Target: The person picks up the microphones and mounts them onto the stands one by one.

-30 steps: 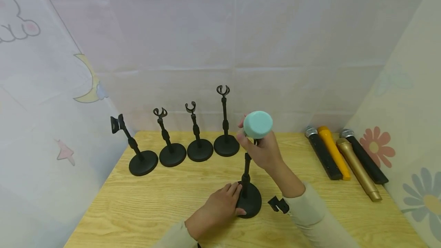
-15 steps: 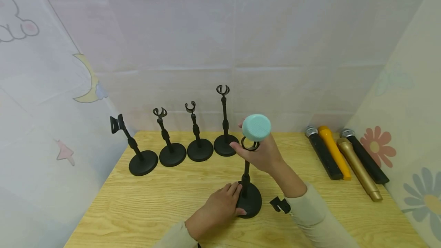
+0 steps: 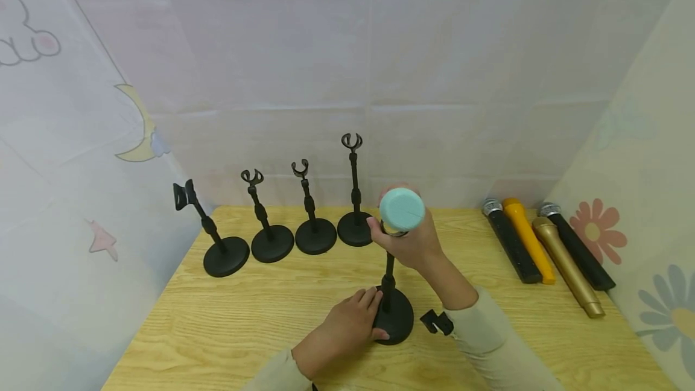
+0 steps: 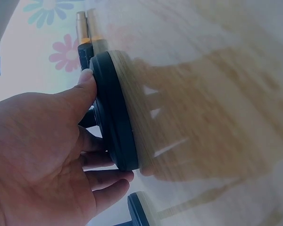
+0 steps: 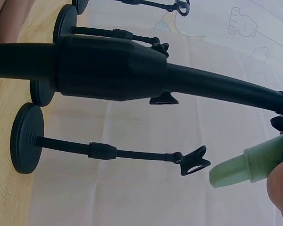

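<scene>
A mint-green microphone (image 3: pixel 402 210) is in my right hand (image 3: pixel 417 247), its round head toward the head camera. Its narrower tail end sticks out past the stand's clip in the right wrist view, where part of my thumb (image 5: pixel 282 188) shows at the edge. The clip is mostly hidden behind the microphone in the head view, so how deep it sits cannot be told. My left hand (image 3: pixel 350 323) grips the round black base of this microphone stand (image 3: pixel 396 318), thumb on the near rim and fingers at the far side. The stand is upright on the table.
Several black microphone stands with bare clips, one of them this stand (image 3: pixel 315 236), line the back left. Black, orange and gold microphones (image 3: pixel 567 267) lie at the right. A loose black clip (image 3: pixel 437 322) appears beside the right sleeve. Fabric walls enclose the wooden table (image 3: pixel 244 318).
The right hand has brought the microphone slightly down and left over the stand's clip. Its thumb swung away half a second ago and is now closer to the microphone. The left hand stays put.
</scene>
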{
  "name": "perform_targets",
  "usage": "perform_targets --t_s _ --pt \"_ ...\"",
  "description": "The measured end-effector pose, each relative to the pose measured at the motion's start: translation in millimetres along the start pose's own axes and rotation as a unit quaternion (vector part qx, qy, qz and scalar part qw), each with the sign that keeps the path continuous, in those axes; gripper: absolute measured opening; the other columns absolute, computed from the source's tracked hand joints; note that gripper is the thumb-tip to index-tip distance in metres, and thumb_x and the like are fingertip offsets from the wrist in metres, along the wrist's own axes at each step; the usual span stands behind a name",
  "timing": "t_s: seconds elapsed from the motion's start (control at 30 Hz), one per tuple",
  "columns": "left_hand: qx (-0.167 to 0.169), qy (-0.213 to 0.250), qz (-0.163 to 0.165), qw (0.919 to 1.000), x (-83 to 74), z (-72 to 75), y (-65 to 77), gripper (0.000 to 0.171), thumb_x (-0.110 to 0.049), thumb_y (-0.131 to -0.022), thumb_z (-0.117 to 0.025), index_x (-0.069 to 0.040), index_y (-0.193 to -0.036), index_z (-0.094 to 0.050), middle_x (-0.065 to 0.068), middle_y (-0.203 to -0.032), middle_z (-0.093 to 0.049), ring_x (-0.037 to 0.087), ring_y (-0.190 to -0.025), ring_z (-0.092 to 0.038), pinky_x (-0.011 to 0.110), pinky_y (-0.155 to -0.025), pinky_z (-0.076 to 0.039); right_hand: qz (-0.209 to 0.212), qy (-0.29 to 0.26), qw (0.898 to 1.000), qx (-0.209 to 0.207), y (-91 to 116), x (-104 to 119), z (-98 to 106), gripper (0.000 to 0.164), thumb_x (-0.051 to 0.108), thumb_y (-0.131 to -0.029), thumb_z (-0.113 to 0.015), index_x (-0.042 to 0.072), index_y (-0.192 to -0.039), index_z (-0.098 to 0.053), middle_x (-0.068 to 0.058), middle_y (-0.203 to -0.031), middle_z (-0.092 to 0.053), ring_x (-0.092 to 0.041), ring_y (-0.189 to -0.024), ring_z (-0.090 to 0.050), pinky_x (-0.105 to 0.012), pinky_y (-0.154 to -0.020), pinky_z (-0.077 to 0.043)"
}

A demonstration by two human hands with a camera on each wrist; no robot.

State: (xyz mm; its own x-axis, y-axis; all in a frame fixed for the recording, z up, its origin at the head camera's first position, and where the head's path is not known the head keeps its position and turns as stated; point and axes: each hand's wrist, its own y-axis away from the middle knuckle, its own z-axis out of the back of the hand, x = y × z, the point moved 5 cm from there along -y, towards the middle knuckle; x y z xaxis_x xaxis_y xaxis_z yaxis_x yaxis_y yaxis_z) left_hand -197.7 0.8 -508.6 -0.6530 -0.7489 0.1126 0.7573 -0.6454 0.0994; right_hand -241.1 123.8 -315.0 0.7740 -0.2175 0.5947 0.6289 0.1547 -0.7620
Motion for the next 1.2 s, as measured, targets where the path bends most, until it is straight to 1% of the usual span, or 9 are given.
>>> perform_targets --t_s 0.07,0.27,0.47,0.6,0.67,0.77,1.03,1.2 --pt "0.002 0.000 0.001 1.0000 -0.3 0.8 0.1 0.080 -0.069 -0.096 -0.042 -0.015 -0.155 -0.044 0.001 -0.157 -0.043 0.016 -0.138 -0.048 0.026 -0.103 -0.049 -0.002 0.001 1.000 0.000 0.1 0.3 -0.2 0.047 -0.009 -0.076 -0.078 -0.005 -0.113 -0.050 -0.008 -0.099 -0.060 -0.014 -0.090 -0.056 -0.019 -0.086 -0.048" --pt "0.012 0.007 0.006 0.9999 -1.2 1.6 0.0 0.081 -0.070 -0.095 -0.041 -0.017 -0.156 -0.043 0.000 -0.158 -0.042 0.015 -0.139 -0.047 0.025 -0.104 -0.048 0.005 0.008 1.000 -0.001 0.4 0.6 -0.7 0.040 -0.007 -0.077 -0.078 -0.004 -0.108 -0.053 -0.007 -0.094 -0.062 -0.015 -0.087 -0.059 -0.016 -0.086 -0.049" --pt "0.005 0.016 -0.002 0.9999 -0.9 0.1 0.2 0.080 -0.068 -0.097 -0.041 -0.014 -0.155 -0.043 0.003 -0.157 -0.043 0.017 -0.139 -0.048 0.027 -0.103 -0.049 0.005 0.017 1.000 -0.002 1.1 0.5 -1.2 0.039 -0.007 -0.077 -0.078 -0.002 -0.108 -0.054 -0.006 -0.093 -0.062 -0.014 -0.086 -0.060 -0.015 -0.086 -0.049" --pt "0.001 0.012 -0.006 0.9999 -0.6 -0.4 0.3 0.080 -0.067 -0.097 -0.041 -0.012 -0.155 -0.044 0.004 -0.157 -0.043 0.018 -0.138 -0.049 0.027 -0.103 -0.049 0.021 0.040 0.999 -0.006 1.3 1.7 -1.1 0.039 -0.006 -0.076 -0.078 -0.003 -0.107 -0.055 -0.007 -0.091 -0.063 -0.016 -0.084 -0.062 -0.013 -0.085 -0.049" --pt "0.000 0.008 -0.003 1.0000 -0.9 1.4 1.2 0.079 -0.068 -0.097 -0.042 -0.013 -0.154 -0.044 0.003 -0.157 -0.044 0.018 -0.138 -0.049 0.026 -0.103 -0.049 0.031 0.057 0.998 -0.006 1.2 2.6 -1.0 0.037 -0.003 -0.077 -0.078 -0.003 -0.106 -0.055 -0.006 -0.090 -0.064 -0.017 -0.083 -0.063 -0.012 -0.084 -0.049" --pt "-0.001 0.002 0.002 1.0000 -0.9 3.7 2.4 0.080 -0.068 -0.096 -0.042 -0.014 -0.154 -0.045 0.002 -0.156 -0.044 0.016 -0.137 -0.049 0.025 -0.102 -0.050 0.041 0.068 0.997 -0.006 1.1 3.3 -0.7 0.036 0.000 -0.077 -0.078 -0.002 -0.106 -0.056 -0.005 -0.089 -0.065 -0.017 -0.082 -0.065 -0.011 -0.083 -0.050" --pt "0.003 0.004 0.001 1.0000 -0.4 5.1 2.8 0.079 -0.068 -0.096 -0.042 -0.015 -0.155 -0.044 0.001 -0.157 -0.043 0.015 -0.138 -0.048 0.024 -0.103 -0.048 0.033 0.071 0.997 -0.005 -0.1 4.0 -0.9 0.032 0.002 -0.078 -0.079 0.000 -0.103 -0.060 -0.003 -0.089 -0.066 -0.015 -0.082 -0.066 -0.011 -0.082 -0.050" --pt "-0.002 0.007 -0.002 1.0000 -0.6 3.9 2.5 0.078 -0.067 -0.097 -0.043 -0.014 -0.155 -0.044 0.002 -0.156 -0.044 0.016 -0.138 -0.049 0.025 -0.104 -0.048 0.038 0.073 0.997 -0.013 -0.2 4.0 -0.7 0.033 -0.003 -0.076 -0.080 0.000 -0.102 -0.060 -0.004 -0.089 -0.068 -0.017 -0.082 -0.067 -0.012 -0.083 -0.051"
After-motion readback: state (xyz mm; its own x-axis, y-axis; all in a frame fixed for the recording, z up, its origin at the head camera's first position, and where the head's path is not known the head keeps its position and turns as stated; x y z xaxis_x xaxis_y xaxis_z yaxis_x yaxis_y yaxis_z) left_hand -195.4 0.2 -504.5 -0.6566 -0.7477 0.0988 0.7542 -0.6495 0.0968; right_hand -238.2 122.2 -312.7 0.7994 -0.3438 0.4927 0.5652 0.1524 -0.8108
